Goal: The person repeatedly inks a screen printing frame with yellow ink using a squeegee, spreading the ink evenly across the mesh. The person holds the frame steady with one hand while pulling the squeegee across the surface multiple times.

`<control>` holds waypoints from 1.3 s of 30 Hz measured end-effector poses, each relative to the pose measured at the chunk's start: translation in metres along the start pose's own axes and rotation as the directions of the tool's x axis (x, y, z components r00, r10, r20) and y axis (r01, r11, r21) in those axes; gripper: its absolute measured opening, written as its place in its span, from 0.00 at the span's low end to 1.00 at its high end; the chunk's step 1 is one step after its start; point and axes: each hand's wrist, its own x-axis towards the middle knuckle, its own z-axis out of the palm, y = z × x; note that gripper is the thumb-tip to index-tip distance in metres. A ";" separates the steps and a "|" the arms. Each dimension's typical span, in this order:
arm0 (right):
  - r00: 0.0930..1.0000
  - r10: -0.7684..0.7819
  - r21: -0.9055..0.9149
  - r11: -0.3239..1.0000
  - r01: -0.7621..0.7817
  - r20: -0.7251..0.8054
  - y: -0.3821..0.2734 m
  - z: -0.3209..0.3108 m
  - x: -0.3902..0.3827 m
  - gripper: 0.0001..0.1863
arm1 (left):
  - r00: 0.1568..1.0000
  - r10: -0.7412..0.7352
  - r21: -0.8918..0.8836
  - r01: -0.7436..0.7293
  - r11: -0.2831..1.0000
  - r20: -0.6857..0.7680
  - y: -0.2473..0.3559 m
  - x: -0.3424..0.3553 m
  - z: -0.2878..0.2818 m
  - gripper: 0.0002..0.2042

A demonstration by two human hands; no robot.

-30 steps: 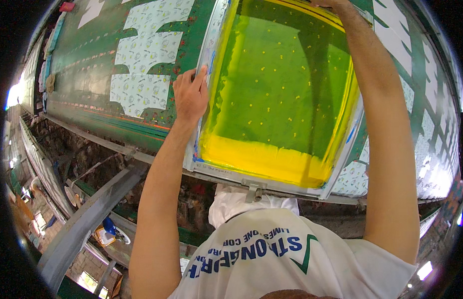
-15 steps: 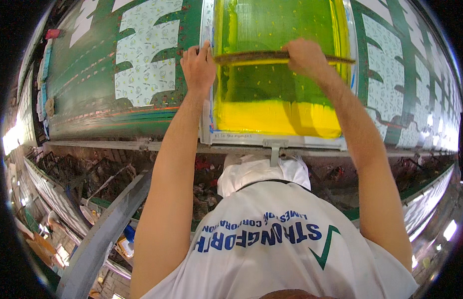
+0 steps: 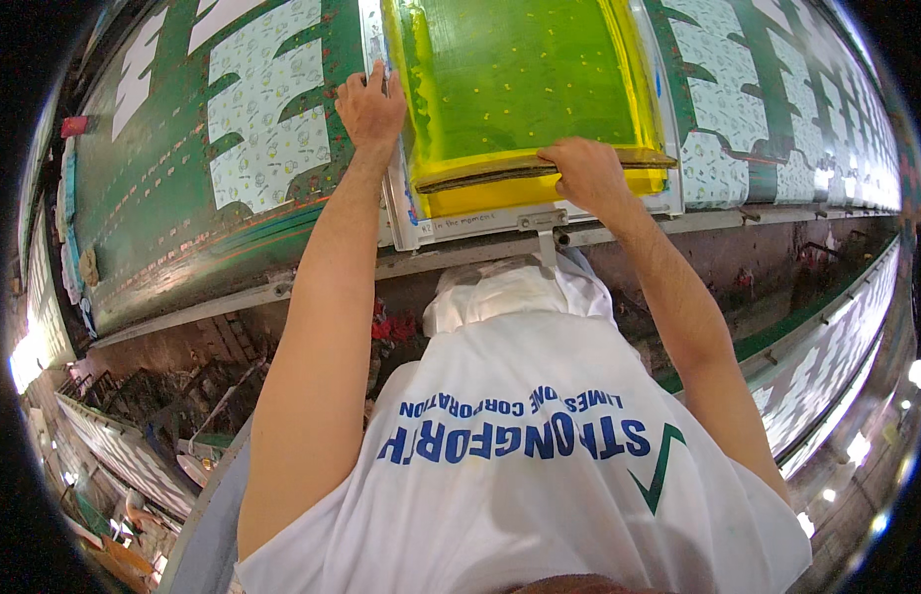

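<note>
Squeegee (image 3: pixel 495 173), one: a long, narrow bar, brown and worn-looking along its length, smeared with yellow. It lay crosswise over the near part of the screen, its right end at the right rail and a little farther from the body than its left.

Screen (image 3: pixel 525 84), one: a pale rectangular frame with blue marks on its rails, flat on the table. Its mesh was a glossy yellow-green, scattered with small yellow motifs and streaked with brighter yellow down both sides.

Paint (image 3: pixel 480 202), one bright yellow band between squeegee and near rail.

Hands, two. The right hand (image 3: pixel 585 172) was clenched around the squeegee, right of its middle. The left hand (image 3: pixel 372 111) lay back upward, fingers bent at the screen's left rail; whether it gripped the rail or only rested there could not be told from above.

Bracket (image 3: pixel 546 238), one: grey metal, at the middle of the near rail.

Table (image 3: pixel 144 238), one: long, green, scuffed.

Patterned panel (image 3: pixel 267 114), one left of the screen, pale with small motifs; several similar to the right.

Plain white pieces (image 3: pixel 139 74), two, upper left.

Red block (image 3: pixel 74 126), one, at the table's far left edge.
</note>
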 end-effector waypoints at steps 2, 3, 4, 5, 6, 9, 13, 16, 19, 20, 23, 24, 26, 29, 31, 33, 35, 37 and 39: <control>0.999 0.001 -0.013 1.000 -0.001 0.043 0.003 -0.002 0.002 0.22 | 1.000 0.010 0.011 -0.010 1.000 -0.005 0.001 0.001 0.000 0.21; 0.999 0.003 -0.003 1.000 -0.003 0.051 0.004 -0.001 0.000 0.22 | 1.000 0.018 0.022 -0.018 1.000 -0.008 0.000 0.000 -0.001 0.22; 0.998 0.002 0.007 1.000 -0.003 0.060 0.004 0.000 -0.004 0.21 | 1.000 0.011 0.041 -0.011 0.999 0.008 0.000 -0.001 -0.001 0.22; 0.997 0.004 0.020 1.000 -0.006 0.072 0.004 0.001 -0.010 0.21 | 1.000 0.021 0.046 -0.020 0.999 -0.011 0.000 -0.002 -0.001 0.23; 0.997 0.001 0.013 1.000 -0.002 0.083 0.002 0.004 -0.017 0.20 | 1.000 0.021 0.055 -0.021 0.998 -0.012 0.000 -0.003 -0.002 0.23; 0.998 -0.004 0.013 1.000 0.003 0.066 -0.002 0.013 -0.028 0.20 | 1.000 0.029 0.059 -0.029 0.998 0.002 0.000 0.001 -0.001 0.23; 0.996 -0.091 0.143 0.986 0.087 0.025 0.003 0.016 -0.045 0.23 | 1.000 0.023 0.058 -0.022 0.998 -0.006 0.000 0.003 -0.002 0.21; 0.970 -0.241 0.217 0.946 0.240 -0.023 0.010 0.012 -0.061 0.24 | 0.999 0.050 0.089 -0.048 0.995 -0.018 0.000 0.004 -0.003 0.19; 0.957 -0.290 0.381 0.883 0.274 -0.016 0.036 0.006 -0.076 0.21 | 0.996 0.088 0.104 -0.087 0.991 -0.008 -0.002 0.006 -0.004 0.19; 0.952 -0.303 0.459 0.839 0.292 -0.051 0.047 0.005 -0.080 0.20 | 0.995 0.099 0.110 -0.097 0.989 -0.010 -0.002 0.007 -0.004 0.19; 1.000 -0.016 0.513 0.858 0.007 0.012 0.108 0.002 -0.080 0.19 | 0.997 0.076 0.120 -0.078 0.990 0.027 -0.001 0.006 -0.006 0.19; 0.992 0.089 0.488 0.872 -0.033 -0.091 0.130 0.000 -0.083 0.19 | 0.997 0.072 0.116 -0.076 0.990 0.038 0.001 0.007 -0.007 0.19; 0.943 0.242 0.430 0.894 -0.125 -0.229 0.175 -0.006 -0.085 0.21 | 0.998 0.048 0.147 -0.055 0.988 0.049 0.006 0.006 -0.009 0.19; 0.875 0.437 0.496 0.819 -0.290 -0.209 0.220 -0.008 -0.079 0.24 | 0.997 0.009 0.131 -0.018 0.991 0.072 0.010 0.006 -0.013 0.20; 0.834 0.534 0.546 0.743 -0.387 -0.136 0.237 -0.006 -0.070 0.28 | 0.995 -0.015 0.116 0.003 0.993 0.102 0.010 0.008 -0.013 0.20; 0.833 0.542 0.532 0.740 -0.412 -0.110 0.239 0.001 -0.056 0.32 | 0.993 -0.022 0.118 0.008 0.993 0.119 0.009 0.008 -0.013 0.20; 0.837 0.540 0.494 0.753 -0.435 -0.085 0.238 0.006 -0.048 0.35 | 0.988 -0.042 0.139 0.022 0.990 0.147 0.007 0.008 -0.013 0.21; 0.855 0.513 0.432 0.790 -0.435 -0.078 0.233 0.010 -0.044 0.37 | 0.991 -0.032 0.102 0.019 0.995 0.132 0.005 0.007 -0.013 0.21; 0.840 0.536 0.420 0.784 -0.457 -0.085 0.229 0.011 -0.039 0.35 | 0.992 -0.026 0.086 0.016 0.996 0.124 0.004 0.005 -0.011 0.21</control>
